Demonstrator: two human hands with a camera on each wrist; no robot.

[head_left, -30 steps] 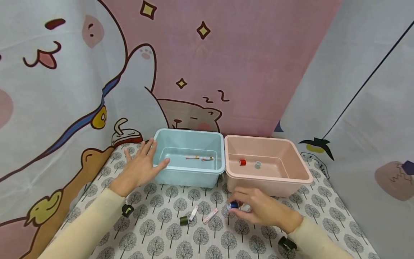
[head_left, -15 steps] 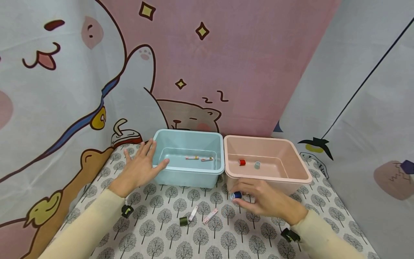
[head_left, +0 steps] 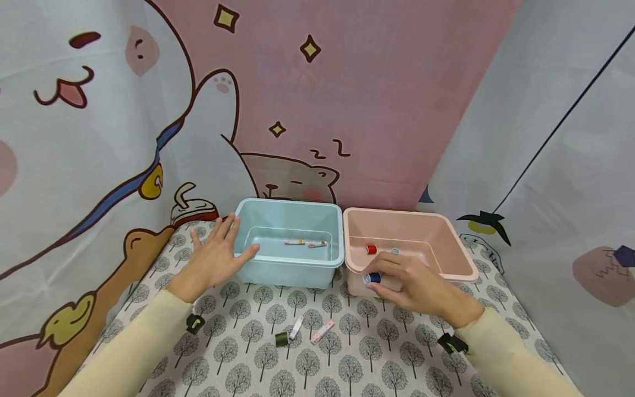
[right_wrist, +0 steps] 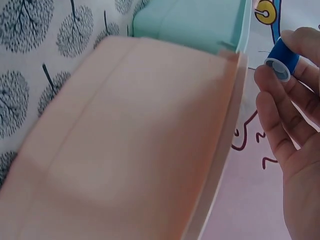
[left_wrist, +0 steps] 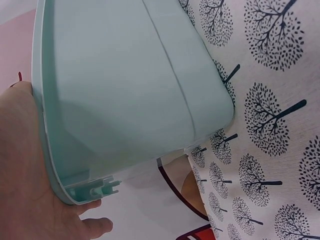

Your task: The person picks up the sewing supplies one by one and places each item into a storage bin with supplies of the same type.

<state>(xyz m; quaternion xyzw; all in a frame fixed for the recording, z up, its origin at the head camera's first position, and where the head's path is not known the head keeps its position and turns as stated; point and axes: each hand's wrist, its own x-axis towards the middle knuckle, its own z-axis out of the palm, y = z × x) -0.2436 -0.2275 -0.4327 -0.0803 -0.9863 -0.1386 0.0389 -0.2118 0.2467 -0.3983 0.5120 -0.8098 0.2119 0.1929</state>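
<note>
Between thumb and fingers my right hand pinches a blue thread spool, held in front of the pink bin near its front rim. The right wrist view shows the blue spool at the fingertips, above rim level. Inside the pink bin lie a red thread spool and a pale thread spool, the latter partly behind my hand. My left hand rests with spread fingers at the left rim of the light blue bin; the left wrist view shows the hand along that rim.
Two small printed strip-like items lie in the blue bin. On the tree-print cloth in front are an olive green thread spool, a white strip-like item and a pink patterned one. A cartoon curtain hangs behind the bins.
My right hand has lifted the blue thread spool from low over the cloth, up and slightly right, to the pink bin's front rim. The left hand has stayed in place.
</note>
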